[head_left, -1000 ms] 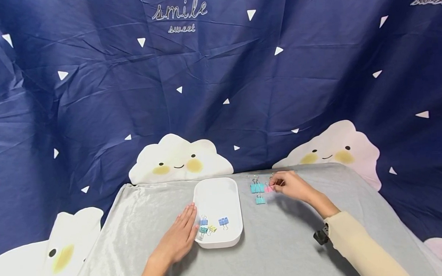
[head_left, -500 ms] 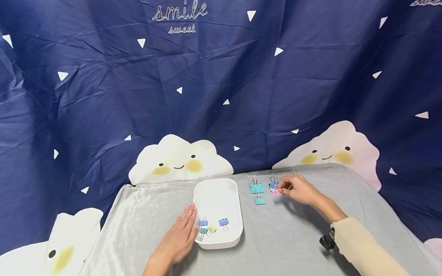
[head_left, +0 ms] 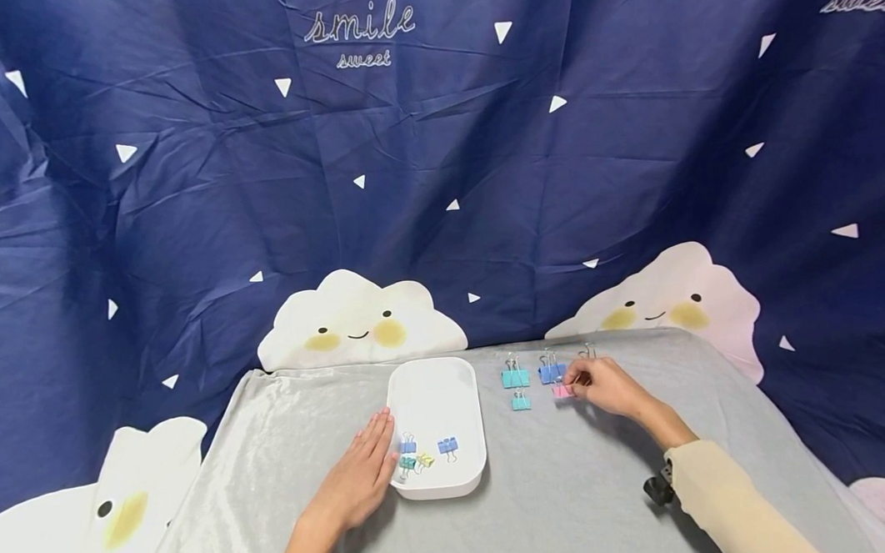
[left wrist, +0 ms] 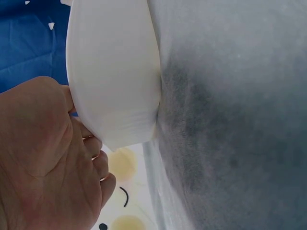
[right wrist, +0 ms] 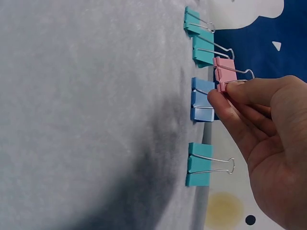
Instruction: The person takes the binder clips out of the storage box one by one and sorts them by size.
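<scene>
Pink binder clip (head_left: pixel 562 392): right of centre in the head view, pinched in the right hand (head_left: pixel 608 386). Blue clip (head_left: pixel 549 374) just above it in the frame; two teal clips (head_left: pixel 515 379) to the left. White tray (head_left: pixel 432 394), lower centre, contains small clips (head_left: pixel 447 445). Left hand (head_left: pixel 354 479) rests against the tray's left side, fingers extended.

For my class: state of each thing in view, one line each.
Grey cloth: spread out.
White tray: upright, uncovered, holding four clips.
Left hand: fingers straight, touching the tray.
Right hand: pinching the pink clip.
Pink clip: held between thumb and fingers.
Blue clip outside the tray: unheld, on the cloth.
Three teal clips outside the tray: unheld, on the cloth.
Backdrop: hanging, wrinkled.
</scene>
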A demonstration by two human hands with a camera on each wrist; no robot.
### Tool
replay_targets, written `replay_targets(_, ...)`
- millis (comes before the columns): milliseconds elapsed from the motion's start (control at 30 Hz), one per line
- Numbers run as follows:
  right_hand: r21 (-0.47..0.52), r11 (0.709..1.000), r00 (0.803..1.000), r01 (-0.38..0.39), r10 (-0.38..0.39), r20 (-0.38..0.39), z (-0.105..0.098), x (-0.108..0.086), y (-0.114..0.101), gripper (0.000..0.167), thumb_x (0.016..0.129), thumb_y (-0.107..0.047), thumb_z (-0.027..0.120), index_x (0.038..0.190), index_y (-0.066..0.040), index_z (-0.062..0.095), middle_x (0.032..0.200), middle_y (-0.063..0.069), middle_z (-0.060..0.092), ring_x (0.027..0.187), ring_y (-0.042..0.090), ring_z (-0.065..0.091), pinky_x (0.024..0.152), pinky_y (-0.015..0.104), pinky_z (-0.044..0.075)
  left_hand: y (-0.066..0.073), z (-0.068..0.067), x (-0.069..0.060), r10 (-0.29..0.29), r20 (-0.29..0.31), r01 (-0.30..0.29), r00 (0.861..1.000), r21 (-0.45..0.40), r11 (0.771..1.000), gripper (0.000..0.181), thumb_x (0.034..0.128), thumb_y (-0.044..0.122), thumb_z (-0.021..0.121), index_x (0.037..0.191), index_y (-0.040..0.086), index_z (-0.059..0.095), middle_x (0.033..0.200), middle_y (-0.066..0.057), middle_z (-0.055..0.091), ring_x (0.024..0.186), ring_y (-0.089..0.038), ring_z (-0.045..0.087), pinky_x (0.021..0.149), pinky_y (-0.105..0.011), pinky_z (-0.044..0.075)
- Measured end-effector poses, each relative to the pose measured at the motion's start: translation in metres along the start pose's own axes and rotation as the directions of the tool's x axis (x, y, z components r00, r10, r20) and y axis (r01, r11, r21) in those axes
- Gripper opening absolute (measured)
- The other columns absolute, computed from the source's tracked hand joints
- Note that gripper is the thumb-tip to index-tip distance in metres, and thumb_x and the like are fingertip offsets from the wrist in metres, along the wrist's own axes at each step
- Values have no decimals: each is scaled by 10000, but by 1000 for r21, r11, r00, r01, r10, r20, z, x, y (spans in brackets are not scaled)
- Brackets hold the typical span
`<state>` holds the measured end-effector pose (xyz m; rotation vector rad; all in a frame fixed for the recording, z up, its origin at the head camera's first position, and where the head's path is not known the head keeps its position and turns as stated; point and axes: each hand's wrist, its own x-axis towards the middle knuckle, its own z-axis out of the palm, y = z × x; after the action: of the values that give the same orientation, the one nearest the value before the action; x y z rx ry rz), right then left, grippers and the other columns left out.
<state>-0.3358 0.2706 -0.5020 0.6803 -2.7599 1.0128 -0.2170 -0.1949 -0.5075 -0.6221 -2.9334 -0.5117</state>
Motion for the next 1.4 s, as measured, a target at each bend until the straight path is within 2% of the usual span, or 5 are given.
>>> replay_targets(300, -8, 1000, 1000, 5, -5, 18, 5, -1, 12, 217, 862, 122, 659, 875, -78, 742, 821, -11, 732, 730, 21, 623, 657, 206, 567, -3, 6, -1, 48, -71, -48, 996, 1, 999, 575, 1157, 284, 407, 1637, -28, 358, 1731, -188, 339, 1582, -427, 357, 1272, -609, 338)
replay_targets(600, -1, 1000, 998, -19, 19, 56, 14, -4, 17, 134, 917, 73, 709, 892, -56, 733, 773, -7, 712, 638, 17, 585, 556, 203, 525, 0, 1, 0, 3, 1, -3, 1000, 0, 1000, 589, 1159, 289, 412, 1655, -16, 323, 1761, -156, 276, 1629, -372, 284, 1323, -567, 289)
replay_targets(867, 27, 998, 997, -48, 46, 69, 17, -3, 19, 66, 931, 29, 745, 928, -26, 708, 822, 21, 722, 671, 31, 602, 567, 214, 546, -2, 4, -1, 30, -44, -30, 999, -8, 1000, 579, 1155, 287, 422, 1636, -30, 360, 1735, -185, 331, 1595, -414, 343, 1277, -622, 341)
replay_targets(1200, -7, 998, 997, -61, 61, 55, 20, -4, 19, 118, 946, 8, 733, 890, -83, 685, 774, -17, 672, 646, 28, 571, 560, 203, 511, 0, 0, 0, -20, 36, 20, 999, 10, 1000, 597, 1163, 304, 392, 1668, 2, 296, 1774, -136, 243, 1646, -343, 248, 1345, -536, 254)
replay_targets(1400, 6, 997, 995, -76, 76, 57, 22, -4, 20, 72, 946, 17, 723, 929, -45, 691, 794, 8, 683, 650, 42, 582, 559, 209, 524, 0, 0, 1, -22, 32, 21, 999, 14, 1000, 593, 1165, 301, 389, 1669, 3, 296, 1774, -133, 244, 1647, -337, 249, 1345, -531, 256)
